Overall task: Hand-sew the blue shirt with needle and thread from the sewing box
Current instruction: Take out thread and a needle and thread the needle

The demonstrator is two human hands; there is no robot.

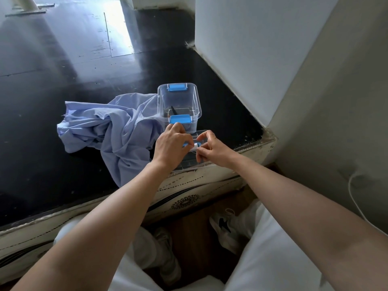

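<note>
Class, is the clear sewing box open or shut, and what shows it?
Open. The sewing box has nothing covering its top, so its inside shows straight from above, and what looks like its clear lid lies just in front of it.

- Sewing box [178, 99]: clear hard plastic, glossy; its two latches [177, 87] are smooth, opaque blue plastic.
- Lid [186, 163], just in front of the box: the same clear, shiny plastic.
- Blue shirt [109, 131], touching the box's left side: thin woven cloth, matt and heavily creased.
- Tabletop [63, 80] under the box: black and glossy, with window glare, scuffs and specks.
- Table edge [210, 175], in front of the box: dull white coating, chipped and grimy.
- Small white object [195, 146], pinched by the left hand [170, 143] in front of the box: smooth, seemingly plastic.
</note>
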